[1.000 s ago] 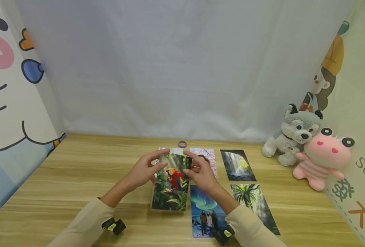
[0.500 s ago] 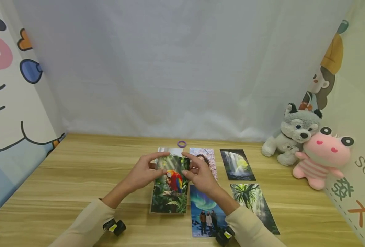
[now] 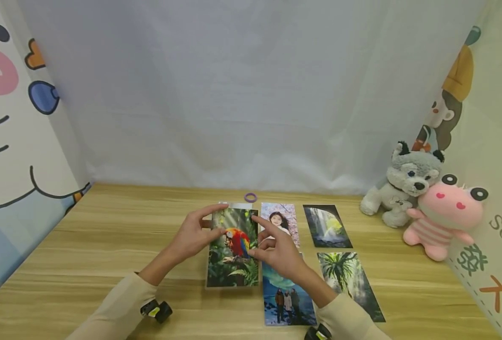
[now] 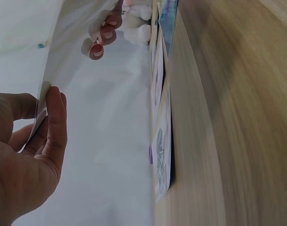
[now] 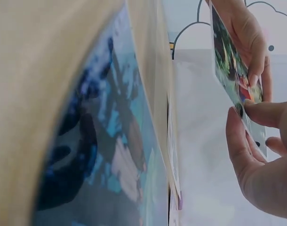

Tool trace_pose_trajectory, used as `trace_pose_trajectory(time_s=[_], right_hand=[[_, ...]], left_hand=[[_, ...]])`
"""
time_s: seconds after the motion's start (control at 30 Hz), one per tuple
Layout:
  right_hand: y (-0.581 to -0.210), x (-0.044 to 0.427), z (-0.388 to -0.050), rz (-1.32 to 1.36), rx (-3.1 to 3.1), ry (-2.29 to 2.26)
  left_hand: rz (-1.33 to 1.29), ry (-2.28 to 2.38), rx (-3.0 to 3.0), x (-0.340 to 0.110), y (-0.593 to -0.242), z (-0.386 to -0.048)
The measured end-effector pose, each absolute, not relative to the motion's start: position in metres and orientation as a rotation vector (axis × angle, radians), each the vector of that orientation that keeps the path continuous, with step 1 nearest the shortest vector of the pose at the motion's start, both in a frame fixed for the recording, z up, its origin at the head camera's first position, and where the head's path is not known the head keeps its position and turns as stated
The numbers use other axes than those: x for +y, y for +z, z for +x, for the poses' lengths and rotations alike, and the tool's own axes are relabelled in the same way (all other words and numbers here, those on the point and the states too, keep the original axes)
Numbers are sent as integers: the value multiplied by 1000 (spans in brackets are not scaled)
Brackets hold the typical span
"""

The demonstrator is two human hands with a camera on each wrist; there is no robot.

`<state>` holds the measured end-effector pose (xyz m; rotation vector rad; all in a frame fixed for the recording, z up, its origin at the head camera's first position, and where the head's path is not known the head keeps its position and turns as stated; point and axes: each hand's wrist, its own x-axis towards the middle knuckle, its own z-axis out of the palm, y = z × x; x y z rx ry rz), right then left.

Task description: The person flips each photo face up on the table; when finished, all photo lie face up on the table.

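Note:
A photo of a red parrot (image 3: 233, 271) is held up off the table, tilted toward the head camera. My left hand (image 3: 193, 235) pinches its left edge, thumb on the picture and fingers behind. On its right edge, my right hand (image 3: 282, 250) pinches it between thumb and fingers, as the right wrist view shows the photo (image 5: 228, 59) too. Seen from behind in the left wrist view, the photo's back (image 4: 68, 42) is pale and glossy. Beneath it, another photo (image 3: 240, 206) on the table is mostly hidden; only its top edge shows.
Right of the hands lie photos of a woman with blossoms (image 3: 279, 219), three people under an aurora (image 3: 288, 304), a waterfall (image 3: 328, 227) and a leafy plant (image 3: 340, 271). A purple ring (image 3: 251, 197) sits behind. Plush husky (image 3: 408, 184) and pink frog (image 3: 446, 217) stand far right.
The parrot photo has dipped toward me, then risen slightly and shifted a little left. My right thumb has slid down its right edge, uncovering the woman's face in the photo behind.

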<state>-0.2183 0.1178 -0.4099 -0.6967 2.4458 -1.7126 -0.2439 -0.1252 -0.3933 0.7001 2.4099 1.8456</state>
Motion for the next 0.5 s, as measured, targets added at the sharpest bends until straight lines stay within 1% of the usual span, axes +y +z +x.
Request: trace_pose_trajectory(time_s=[0.27,0.5], right_hand=[[-408,120,-207,-728,2438,-1610],[-407,121,-200,-697,2373,-1585]], left_hand=[[676,1799,2401,-128,-396,-240],[667,1706,2400,-132,-399,-234]])
